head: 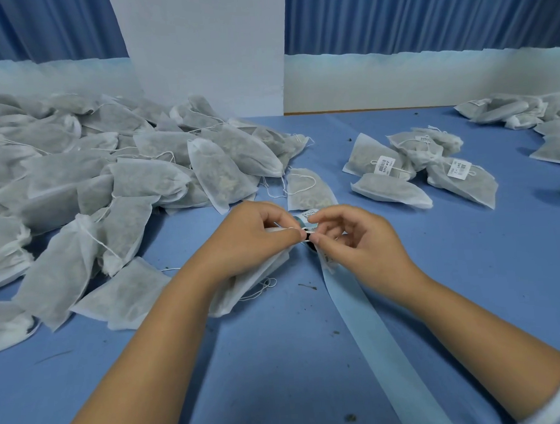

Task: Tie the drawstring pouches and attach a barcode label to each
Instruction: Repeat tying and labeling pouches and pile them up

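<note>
My left grip (250, 236) is pinching the white drawstring (289, 228) between thumb and forefinger. Its other fingers are curling over the neck of a pouch (240, 288), which is lying under that hand on the blue counter (280, 357), closed end pointing toward me. My right grip (354, 240) is pinching the same drawstring from the other side, thumb tip and forefinger tip pressed together, remaining fingers loosely curled and holding nothing. The two pinches are nearly touching. A small dark thing is showing just below them; cannot tell what it is.

Just behind the fingertips a barcode label (308, 214) is sitting on a pale blue backing strip (375, 330). The strip is running from under my right grip across the counter toward me.

A lone pouch (306, 187) is lying just beyond the label. A large heap of pouches (108, 175) is covering the counter's left side, loose strings trailing. To the right, well apart from my hands, a few labelled pouches (409, 169) are lying together. A far pile (519, 108) is sitting at the right edge. Dark crumbs are lying scattered on the counter.

A white pillar (199, 54) and a blue curtain (424, 13) are standing behind the counter.
</note>
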The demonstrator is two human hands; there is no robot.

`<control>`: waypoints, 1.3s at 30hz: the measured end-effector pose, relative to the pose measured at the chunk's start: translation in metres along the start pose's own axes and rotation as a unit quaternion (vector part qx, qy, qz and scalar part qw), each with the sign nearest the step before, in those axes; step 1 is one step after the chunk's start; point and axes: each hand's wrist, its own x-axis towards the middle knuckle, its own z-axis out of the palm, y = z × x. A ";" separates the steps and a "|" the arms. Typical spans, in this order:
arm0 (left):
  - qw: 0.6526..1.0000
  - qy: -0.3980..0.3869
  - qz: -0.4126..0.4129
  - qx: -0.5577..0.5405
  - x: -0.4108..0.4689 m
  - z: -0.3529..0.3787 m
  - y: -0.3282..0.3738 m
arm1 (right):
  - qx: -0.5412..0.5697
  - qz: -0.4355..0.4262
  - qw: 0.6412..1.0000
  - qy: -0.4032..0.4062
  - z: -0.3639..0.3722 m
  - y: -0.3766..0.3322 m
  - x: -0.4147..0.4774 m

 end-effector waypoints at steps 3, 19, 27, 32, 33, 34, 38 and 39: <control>1.000 0.001 0.007 0.025 -0.001 0.000 0.000 | -0.074 -0.012 0.997 0.001 0.001 -0.001 0.001; 0.997 -0.041 0.007 -0.067 -0.002 -0.006 0.001 | 0.063 0.042 0.996 -0.037 0.004 -0.007 -0.001; 0.996 -0.067 -0.041 -0.049 0.000 -0.008 -0.004 | 0.001 -0.004 1.000 0.012 0.003 -0.005 -0.001; 0.993 -0.084 -0.052 -0.057 -0.001 -0.007 -0.003 | -0.035 -0.022 0.999 0.014 0.005 -0.004 -0.002; 0.993 -0.083 -0.054 -0.062 -0.001 -0.007 -0.003 | -0.038 -0.027 0.999 0.016 0.005 -0.004 -0.002; 0.993 -0.081 -0.058 -0.067 -0.001 -0.007 -0.003 | -0.042 -0.032 0.998 0.018 0.005 -0.003 -0.002; 0.992 -0.072 -0.068 -0.074 0.000 -0.006 -0.001 | -0.044 -0.034 0.998 0.023 0.004 -0.004 -0.003; 0.993 -0.067 -0.068 -0.073 0.000 -0.006 -0.001 | -0.037 -0.032 0.999 0.024 0.004 -0.004 -0.003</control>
